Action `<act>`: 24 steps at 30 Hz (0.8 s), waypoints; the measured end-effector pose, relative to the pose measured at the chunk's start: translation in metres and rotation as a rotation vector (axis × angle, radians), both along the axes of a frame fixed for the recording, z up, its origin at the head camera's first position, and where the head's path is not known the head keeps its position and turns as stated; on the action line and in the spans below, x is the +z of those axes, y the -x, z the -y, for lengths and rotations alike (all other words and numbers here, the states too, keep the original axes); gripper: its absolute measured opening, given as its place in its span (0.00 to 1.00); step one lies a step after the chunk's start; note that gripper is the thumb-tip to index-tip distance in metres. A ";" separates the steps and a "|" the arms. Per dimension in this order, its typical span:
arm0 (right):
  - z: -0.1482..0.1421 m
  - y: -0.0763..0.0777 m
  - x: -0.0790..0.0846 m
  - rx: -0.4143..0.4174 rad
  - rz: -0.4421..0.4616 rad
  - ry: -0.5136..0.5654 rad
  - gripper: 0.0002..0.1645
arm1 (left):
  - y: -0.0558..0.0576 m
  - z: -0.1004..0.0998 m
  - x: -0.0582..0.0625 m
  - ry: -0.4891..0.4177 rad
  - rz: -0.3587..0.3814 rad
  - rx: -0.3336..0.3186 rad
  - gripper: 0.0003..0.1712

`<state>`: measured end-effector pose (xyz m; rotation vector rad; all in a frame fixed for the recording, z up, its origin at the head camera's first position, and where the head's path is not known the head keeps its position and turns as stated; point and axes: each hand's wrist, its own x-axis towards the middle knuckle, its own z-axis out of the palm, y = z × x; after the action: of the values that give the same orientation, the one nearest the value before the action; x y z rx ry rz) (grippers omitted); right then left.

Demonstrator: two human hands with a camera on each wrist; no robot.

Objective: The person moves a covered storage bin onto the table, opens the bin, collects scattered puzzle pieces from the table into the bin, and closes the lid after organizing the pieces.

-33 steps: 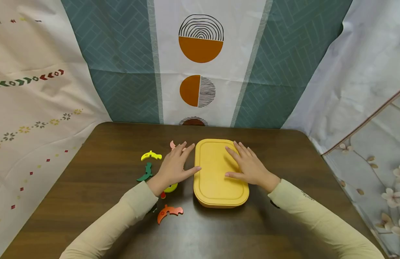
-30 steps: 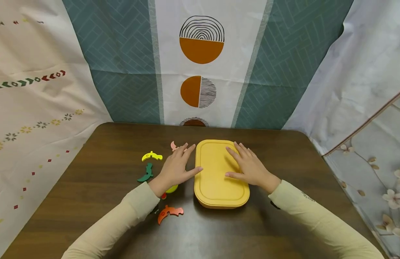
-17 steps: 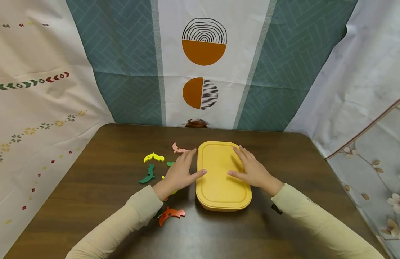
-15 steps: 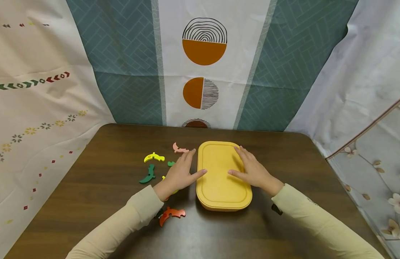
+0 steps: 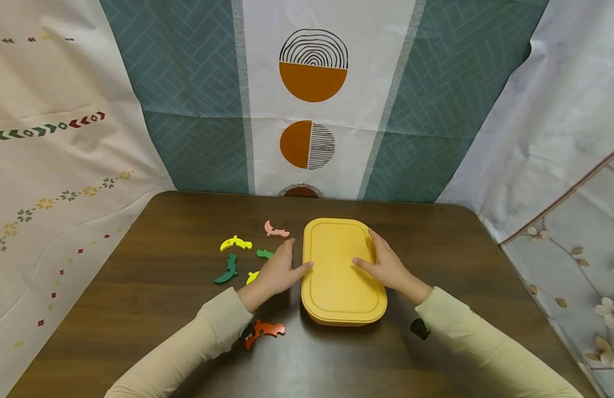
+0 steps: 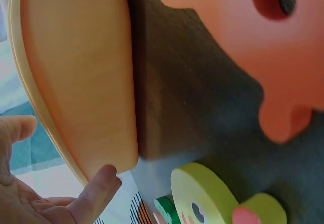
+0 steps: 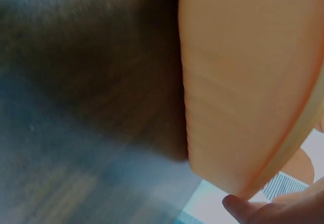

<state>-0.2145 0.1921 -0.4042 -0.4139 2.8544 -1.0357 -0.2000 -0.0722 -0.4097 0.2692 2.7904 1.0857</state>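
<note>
A yellow lidded box (image 5: 339,265), rectangular with rounded corners, stands on the brown table. My left hand (image 5: 278,273) is at its left side, thumb over the lid's edge and fingers nearly straight. In the left wrist view, that thumb is apart from the lid, and the fingertips are near the box's far end. At the right side is my right hand (image 5: 392,268), thumb extended over the lid and fingers along the side. The right wrist view has a fingertip (image 7: 235,203) at the lid's far corner; whether it presses there I cannot tell.
Several curved, notched toy pieces lie left of the box: pink (image 5: 276,230), yellow (image 5: 235,243), dark green (image 5: 227,270), green (image 5: 264,254) and orange-red (image 5: 266,330). Another yellow piece (image 5: 252,277) is partly hidden by my left arm. Patterned cloths (image 5: 197,149) hang around the table (image 5: 187,221).
Both hands have sunk from above the box to its sides, and their fingers have drawn closer together. The box and pieces keep their places; the view has shifted slightly.
</note>
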 end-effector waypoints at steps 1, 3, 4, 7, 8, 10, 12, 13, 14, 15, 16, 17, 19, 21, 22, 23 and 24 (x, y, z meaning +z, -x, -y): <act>0.000 -0.001 -0.001 -0.007 0.006 0.007 0.55 | 0.000 0.000 0.000 0.005 0.000 -0.006 0.47; 0.001 -0.002 -0.004 -0.017 0.010 0.010 0.55 | -0.001 -0.001 -0.001 0.007 0.009 -0.014 0.46; 0.001 -0.003 -0.005 -0.023 0.015 0.013 0.56 | -0.002 -0.002 -0.002 0.001 0.013 -0.020 0.46; 0.001 -0.005 -0.007 -0.044 0.042 0.017 0.56 | -0.004 -0.003 -0.004 -0.011 0.020 -0.042 0.46; 0.000 -0.005 -0.007 -0.053 0.057 0.020 0.56 | -0.005 -0.004 -0.004 -0.016 0.020 -0.047 0.45; 0.001 -0.006 -0.007 -0.069 0.098 0.023 0.55 | -0.006 -0.005 -0.005 -0.037 0.018 -0.063 0.44; 0.001 -0.008 -0.007 -0.085 0.136 0.033 0.55 | -0.008 -0.005 -0.006 -0.053 0.014 -0.081 0.43; 0.001 -0.009 -0.007 -0.089 0.148 0.037 0.55 | -0.009 -0.006 -0.006 -0.064 0.011 -0.088 0.43; 0.000 -0.009 -0.008 -0.093 0.156 0.044 0.54 | -0.010 -0.006 -0.007 -0.078 0.011 -0.095 0.42; 0.000 -0.010 -0.008 -0.098 0.162 0.052 0.54 | -0.010 -0.007 -0.007 -0.088 0.011 -0.101 0.42; 0.000 -0.011 -0.009 -0.103 0.165 0.060 0.54 | -0.011 -0.007 -0.008 -0.092 0.009 -0.104 0.42; -0.001 -0.012 -0.009 -0.107 0.169 0.074 0.54 | -0.011 -0.008 -0.009 -0.097 0.008 -0.106 0.42; -0.001 -0.014 -0.011 -0.112 0.179 0.096 0.54 | -0.011 -0.009 -0.010 -0.097 0.006 -0.102 0.41; -0.001 -0.017 -0.012 -0.121 0.194 0.113 0.54 | -0.011 -0.009 -0.012 -0.092 -0.002 -0.098 0.41; 0.000 -0.018 -0.013 -0.124 0.202 0.121 0.54 | -0.011 -0.010 -0.013 -0.088 -0.007 -0.099 0.40; 0.000 -0.019 -0.013 -0.127 0.210 0.129 0.54 | -0.011 -0.010 -0.014 -0.085 -0.012 -0.101 0.40; 0.001 -0.020 -0.013 -0.130 0.213 0.133 0.54 | -0.012 -0.010 -0.015 -0.082 -0.016 -0.102 0.40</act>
<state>-0.1946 0.1915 -0.4176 -0.1176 2.6622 -1.2166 -0.1881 -0.0619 -0.4245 0.4263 2.7157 1.1796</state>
